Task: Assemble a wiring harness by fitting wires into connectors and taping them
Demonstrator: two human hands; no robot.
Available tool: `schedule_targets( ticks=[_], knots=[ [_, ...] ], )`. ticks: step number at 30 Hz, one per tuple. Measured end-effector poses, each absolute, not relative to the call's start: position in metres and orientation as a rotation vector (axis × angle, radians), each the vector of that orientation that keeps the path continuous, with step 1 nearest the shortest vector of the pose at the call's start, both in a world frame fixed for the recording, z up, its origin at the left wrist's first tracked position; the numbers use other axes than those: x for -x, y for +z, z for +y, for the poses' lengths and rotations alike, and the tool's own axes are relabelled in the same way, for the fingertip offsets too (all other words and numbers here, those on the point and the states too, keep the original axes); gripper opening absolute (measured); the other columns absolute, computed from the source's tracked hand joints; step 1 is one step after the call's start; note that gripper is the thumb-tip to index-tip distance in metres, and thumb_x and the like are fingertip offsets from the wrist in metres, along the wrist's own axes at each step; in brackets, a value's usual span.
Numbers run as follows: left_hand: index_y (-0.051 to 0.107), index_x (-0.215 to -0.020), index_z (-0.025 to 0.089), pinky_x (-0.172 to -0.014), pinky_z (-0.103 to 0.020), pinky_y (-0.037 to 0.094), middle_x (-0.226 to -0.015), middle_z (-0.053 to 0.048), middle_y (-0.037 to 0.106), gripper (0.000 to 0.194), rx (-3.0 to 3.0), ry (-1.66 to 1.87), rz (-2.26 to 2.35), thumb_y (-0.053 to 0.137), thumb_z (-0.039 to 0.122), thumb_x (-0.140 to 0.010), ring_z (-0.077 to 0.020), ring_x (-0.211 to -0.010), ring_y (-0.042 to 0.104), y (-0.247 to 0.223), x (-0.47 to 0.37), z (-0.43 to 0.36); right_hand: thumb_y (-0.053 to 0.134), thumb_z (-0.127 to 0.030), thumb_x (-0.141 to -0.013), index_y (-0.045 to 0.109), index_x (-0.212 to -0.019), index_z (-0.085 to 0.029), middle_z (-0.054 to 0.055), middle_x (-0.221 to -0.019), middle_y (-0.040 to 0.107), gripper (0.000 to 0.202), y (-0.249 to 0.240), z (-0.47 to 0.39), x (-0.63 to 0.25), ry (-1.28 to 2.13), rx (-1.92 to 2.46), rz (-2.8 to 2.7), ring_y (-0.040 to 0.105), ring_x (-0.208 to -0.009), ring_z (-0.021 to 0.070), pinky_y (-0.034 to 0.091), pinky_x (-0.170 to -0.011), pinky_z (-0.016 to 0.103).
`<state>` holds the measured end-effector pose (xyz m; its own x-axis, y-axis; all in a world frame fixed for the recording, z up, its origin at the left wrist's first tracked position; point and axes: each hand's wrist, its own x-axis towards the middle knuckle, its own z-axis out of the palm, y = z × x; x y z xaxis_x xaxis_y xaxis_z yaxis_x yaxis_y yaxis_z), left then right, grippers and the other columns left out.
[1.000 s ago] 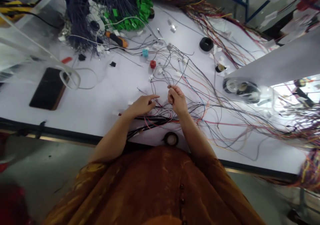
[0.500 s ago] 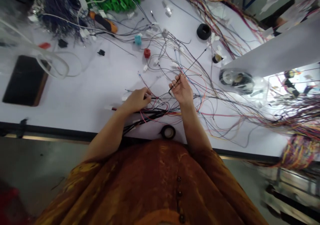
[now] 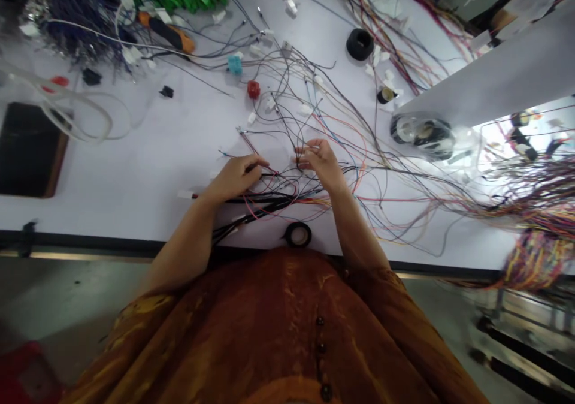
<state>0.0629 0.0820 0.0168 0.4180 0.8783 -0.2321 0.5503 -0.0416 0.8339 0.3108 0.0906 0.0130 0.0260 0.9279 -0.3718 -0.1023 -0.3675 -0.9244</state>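
Note:
My left hand (image 3: 236, 177) rests low over the table with thumb and forefinger closed on a thin black wire (image 3: 270, 175). My right hand (image 3: 322, 165) is raised slightly, its fingers bent round a dark wire (image 3: 297, 159) that hangs among loose strands. Between and below both hands runs a wire harness (image 3: 265, 199), with black-sleeved branches and loose red, blue and black wires. A white connector (image 3: 185, 195) ends one branch left of my left wrist. Nearest my body lies a roll of black tape (image 3: 290, 236).
Beyond my hands are a red connector (image 3: 253, 89), a light-blue connector (image 3: 234, 65) and an orange-and-black handled tool (image 3: 168, 34). A dark box (image 3: 31, 152) lies left. A white post (image 3: 494, 68) stands right, beside a bagged tape roll (image 3: 422, 135). Wire bundles (image 3: 539, 260) overhang the right edge.
My right hand has turned over and come down leftward; the dark wire that stuck up from its fingers now hangs lower. My left hand has shifted only slightly. The whole view has shifted a little.

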Motion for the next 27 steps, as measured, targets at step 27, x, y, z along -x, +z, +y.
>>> schedule_targets(
  ticks=[27],
  knots=[
    [0.059,-0.086,0.017,-0.051,-0.020,0.040,-0.063,0.004,0.052,0.021,-1.064,0.755,0.924,0.064,0.038,-0.088,-0.0068,-0.052,0.046,0.021,-0.075,0.078,0.066,-0.026,-0.086,0.078,-0.105,-0.025,0.003,-0.092,0.066,0.023,-0.005,0.068,-0.296,1.083,1.240,-1.756,0.062,-0.083,0.0161,0.049,-0.080,0.031]
  ],
)
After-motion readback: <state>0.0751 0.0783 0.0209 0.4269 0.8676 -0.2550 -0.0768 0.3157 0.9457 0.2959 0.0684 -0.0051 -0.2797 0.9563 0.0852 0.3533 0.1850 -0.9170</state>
